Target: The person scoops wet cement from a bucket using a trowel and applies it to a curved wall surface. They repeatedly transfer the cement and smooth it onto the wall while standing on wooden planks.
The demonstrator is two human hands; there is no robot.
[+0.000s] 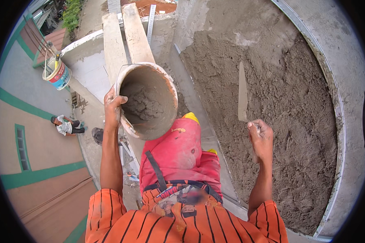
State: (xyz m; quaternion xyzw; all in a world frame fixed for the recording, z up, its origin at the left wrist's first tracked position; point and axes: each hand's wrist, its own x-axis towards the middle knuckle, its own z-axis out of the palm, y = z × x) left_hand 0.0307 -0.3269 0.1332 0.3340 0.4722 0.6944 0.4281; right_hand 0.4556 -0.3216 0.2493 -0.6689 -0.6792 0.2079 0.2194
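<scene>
My left hand [113, 105] grips the left rim of a white bucket [171, 93], which holds wet grey mortar [144, 103] in its lower part and is smeared inside. My right hand [260, 139] is closed on the handle of a pointed trowel [242, 93], whose flat blade points up the picture over a broad bed of rough grey mortar [296, 133] at the right. A metal strip [341, 133] runs along that bed's curved-looking outer edge. My legs in pink trousers [170, 150] are below the bucket.
Two wooden planks [134, 32] lie beyond the bucket over a concrete ledge [85, 42]. A second bucket [56, 79] with tools stands at upper left. Far below at left, a person [67, 125] is near a painted building [36, 141]. Scraps and dark objects lie on the ground below.
</scene>
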